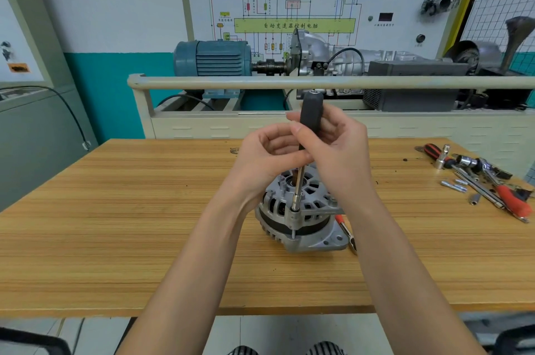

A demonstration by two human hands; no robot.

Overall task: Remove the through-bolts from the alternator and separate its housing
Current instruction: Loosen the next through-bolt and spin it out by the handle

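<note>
Just below the centre of the frame, the alternator [301, 213] stood on the wooden table [115, 224] with its ribbed housing facing up. You held a nut driver [301, 163] nearly upright over it, its socket end seated on a through-bolt [294, 211] at the housing's near edge. Your right hand [335, 149] curled its fingers around the driver's dark handle, thumb pressed against the grip. Your left hand [266, 155] pinched the metal shaft just under the handle, fingers bent close together. At the right edge of the frame lay a scatter of loose tools [480, 178], sockets and red-handled pieces among them. A red-handled tool [346, 231] lay just beside the alternator's right side.
</note>
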